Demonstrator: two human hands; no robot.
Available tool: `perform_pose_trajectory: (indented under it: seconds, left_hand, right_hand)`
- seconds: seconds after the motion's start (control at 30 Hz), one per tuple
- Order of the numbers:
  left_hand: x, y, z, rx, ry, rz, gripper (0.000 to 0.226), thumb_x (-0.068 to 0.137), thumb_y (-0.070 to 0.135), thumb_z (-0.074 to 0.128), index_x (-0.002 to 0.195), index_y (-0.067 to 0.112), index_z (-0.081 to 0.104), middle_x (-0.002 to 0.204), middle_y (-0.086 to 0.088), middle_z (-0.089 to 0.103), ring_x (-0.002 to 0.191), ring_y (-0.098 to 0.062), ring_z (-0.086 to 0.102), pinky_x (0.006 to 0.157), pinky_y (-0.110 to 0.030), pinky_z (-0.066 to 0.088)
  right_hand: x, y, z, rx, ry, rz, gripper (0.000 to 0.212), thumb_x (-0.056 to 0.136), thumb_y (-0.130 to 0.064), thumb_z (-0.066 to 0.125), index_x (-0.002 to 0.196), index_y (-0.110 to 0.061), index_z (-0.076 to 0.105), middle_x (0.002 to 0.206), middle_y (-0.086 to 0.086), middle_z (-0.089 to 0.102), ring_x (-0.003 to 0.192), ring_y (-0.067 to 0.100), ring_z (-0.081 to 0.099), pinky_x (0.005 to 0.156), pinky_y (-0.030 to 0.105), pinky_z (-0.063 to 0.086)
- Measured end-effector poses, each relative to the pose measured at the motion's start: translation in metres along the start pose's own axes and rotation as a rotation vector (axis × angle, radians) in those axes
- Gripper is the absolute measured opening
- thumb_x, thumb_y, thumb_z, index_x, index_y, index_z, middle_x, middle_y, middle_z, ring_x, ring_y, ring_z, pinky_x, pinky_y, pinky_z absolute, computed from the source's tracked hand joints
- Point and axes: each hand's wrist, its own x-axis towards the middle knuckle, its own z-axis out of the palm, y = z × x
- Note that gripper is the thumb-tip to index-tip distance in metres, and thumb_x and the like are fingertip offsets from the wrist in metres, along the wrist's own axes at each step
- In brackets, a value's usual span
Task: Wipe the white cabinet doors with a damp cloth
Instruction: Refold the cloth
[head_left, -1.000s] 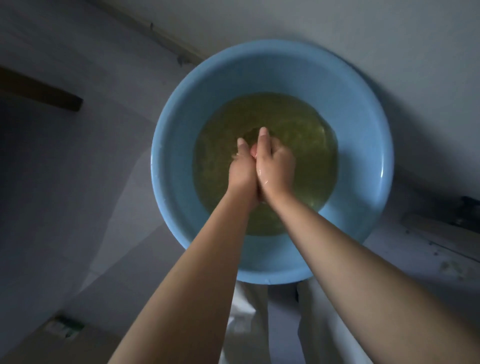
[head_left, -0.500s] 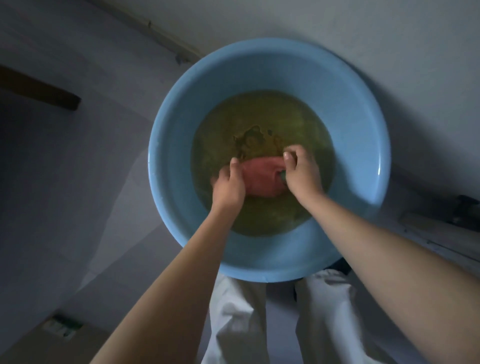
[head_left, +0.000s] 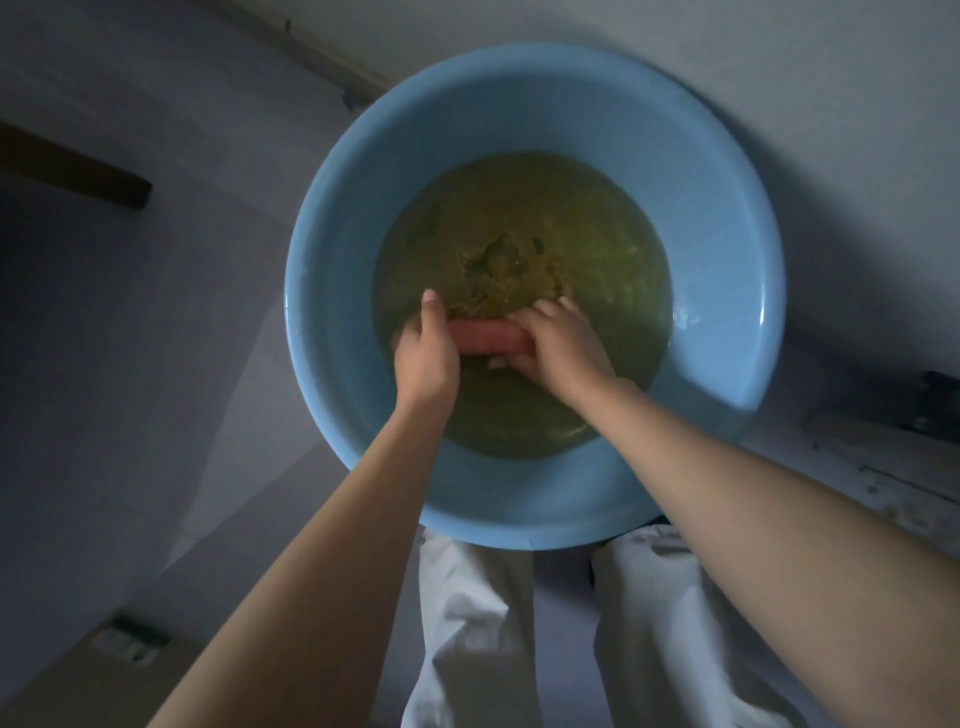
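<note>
Pink cloth (head_left: 488, 336) rolled between left hand (head_left: 425, 358) and right hand (head_left: 561, 347), over murky water (head_left: 597, 270) in blue basin (head_left: 343, 249).

And there's the cloth (head_left: 485, 338), pinkish-red, rolled up tight into a short sausage lying crosswise, left to right, low over the water (head_left: 597, 291) in the blue basin (head_left: 332, 270). Only the middle stretch shows; both ends vanish inside the hands, left hand (head_left: 423, 353) wrapped round one end, right hand (head_left: 558, 345) curled over the other. The water is murky, yellow-green, rippled just beyond the cloth. The basin is round, wide and plain, and the cloth sits a little this side of its centre.
</note>
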Motion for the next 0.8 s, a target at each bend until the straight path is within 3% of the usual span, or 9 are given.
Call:
perform_pose_trajectory:
  seconds: [0.13,0.3,0.37,0.43,0.5,0.53,0.6,0.7,0.8]
  left_hand:
    - [0.001,0.002,-0.008,0.09,-0.063,0.042,0.056,0.1,0.048,0.027,0.125,0.011,0.06,0.131,-0.012,0.055,0.122,-0.026,0.05,0.108,-0.04,0.035]
    - [-0.01,0.011,-0.007,0.364,-0.231,0.269,0.052,0.103,0.043,0.023,0.126,0.018,0.062,0.147,-0.013,0.032,0.139,-0.024,0.026,0.117,-0.035,0.015]
    - [-0.014,0.017,-0.006,0.356,-0.306,0.389,0.047,0.103,0.04,0.025,0.125,0.023,0.063,0.153,-0.002,0.028,0.143,-0.018,0.018,0.119,-0.041,0.011]
    - [-0.017,0.023,-0.004,0.233,-0.419,0.46,0.049,0.103,0.04,0.023,0.122,0.022,0.065,0.145,-0.001,0.045,0.139,-0.015,0.031,0.117,-0.042,0.018]
    - [-0.022,0.03,-0.003,0.055,-0.511,0.38,0.055,0.101,0.047,0.021,0.107,0.026,0.072,0.116,0.0,0.068,0.12,-0.011,0.054,0.105,-0.032,0.038]
    - [-0.024,0.033,-0.002,-0.014,-0.531,0.33,0.057,0.1,0.049,0.02,0.096,0.029,0.074,0.1,0.003,0.073,0.104,-0.007,0.063,0.091,-0.023,0.045]
    - [-0.027,0.037,0.0,-0.074,-0.549,0.263,0.06,0.1,0.051,0.02,0.083,0.031,0.074,0.083,-0.001,0.074,0.082,-0.015,0.067,0.072,-0.024,0.049]
    - [-0.032,0.038,0.007,-0.246,-0.43,0.136,0.043,0.086,0.057,0.043,0.091,0.021,0.066,0.097,-0.019,0.069,0.094,-0.043,0.062,0.076,-0.055,0.048]
    - [-0.038,0.039,0.016,-0.394,-0.228,0.073,0.034,0.085,0.048,0.059,0.074,0.017,0.051,0.07,-0.002,0.063,0.072,-0.024,0.059,0.069,-0.039,0.045]
  right_hand:
    - [-0.005,-0.002,-0.019,0.183,-0.078,-0.071,0.037,0.075,-0.055,0.067,0.079,-0.018,0.059,0.076,-0.012,0.045,0.072,0.009,0.046,0.056,0.016,0.028]
    - [-0.007,-0.012,-0.053,0.264,-0.141,-0.087,0.033,0.078,-0.054,0.066,0.063,-0.034,0.044,0.057,-0.021,0.054,0.056,-0.007,0.05,0.05,0.009,0.034]
    - [-0.005,-0.017,-0.065,0.251,-0.177,-0.08,0.03,0.08,-0.057,0.061,0.069,-0.034,0.046,0.059,-0.026,0.053,0.059,-0.006,0.051,0.048,0.012,0.033]
    - [-0.002,-0.02,-0.075,0.285,-0.236,-0.063,0.031,0.078,-0.066,0.053,0.092,-0.039,0.057,0.075,-0.025,0.058,0.075,-0.001,0.056,0.06,0.016,0.04]
    - [-0.003,-0.021,-0.085,0.38,-0.273,-0.05,0.061,0.068,-0.075,0.045,0.115,-0.04,0.06,0.093,-0.023,0.062,0.09,0.004,0.06,0.074,0.022,0.048]
    - [-0.004,-0.021,-0.088,0.44,-0.27,-0.035,0.064,0.065,-0.077,0.045,0.115,-0.04,0.06,0.094,-0.023,0.064,0.09,0.003,0.061,0.075,0.022,0.049]
    - [-0.007,-0.022,-0.088,0.56,-0.213,0.014,0.056,0.064,-0.076,0.05,0.102,-0.037,0.063,0.088,-0.019,0.067,0.083,0.004,0.064,0.07,0.02,0.052]
    - [-0.014,-0.026,-0.074,0.74,0.024,0.178,0.037,0.08,-0.064,0.056,0.094,-0.031,0.062,0.089,-0.015,0.068,0.083,-0.004,0.062,0.068,0.014,0.049]
    - [-0.018,-0.036,-0.058,0.83,0.271,0.435,0.034,0.094,-0.05,0.049,0.075,-0.023,0.059,0.072,-0.012,0.064,0.068,-0.002,0.058,0.054,0.009,0.039]
